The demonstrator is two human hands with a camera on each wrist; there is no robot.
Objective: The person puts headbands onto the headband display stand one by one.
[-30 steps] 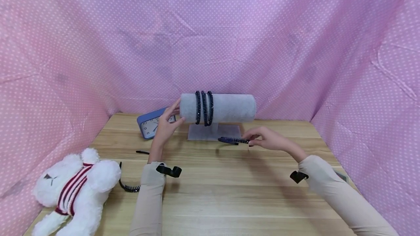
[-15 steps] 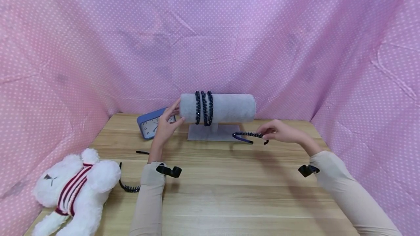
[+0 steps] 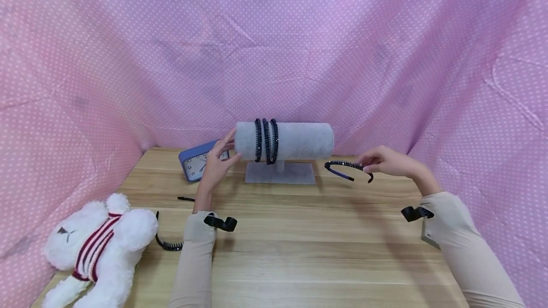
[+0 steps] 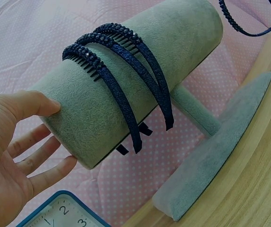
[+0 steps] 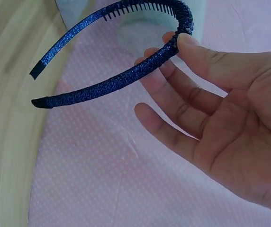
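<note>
A grey velvet T-bar display stand [image 3: 304, 141] stands at the back of the table, three dark beaded headbands [image 3: 259, 141] hung round the left half of its roll. My left hand [image 3: 217, 160] holds the roll's left end; in the left wrist view the thumb lies on the side and the fingertips meet the end's edge. Off the stand's right end, my right hand [image 3: 387, 161] pinches another headband [image 5: 107, 85] between thumb and fingers. This one is glittery dark blue with comb teeth inside, its two tips pointing away from the palm in the right wrist view.
Behind my left hand leans a blue clock [image 3: 194, 163]. A white plush toy [image 3: 107, 251] lies at the left, with another toothed headband [image 3: 171, 246] partly under my left sleeve. A black tip [image 3: 186, 198] shows beside that forearm. Near my right sleeve is a grey-edged object [image 3: 429, 236].
My right hand has carried the headband rightward and up, away from the stand's base, and the band's open ends have come into view. The left hand keeps its place on the roll.
</note>
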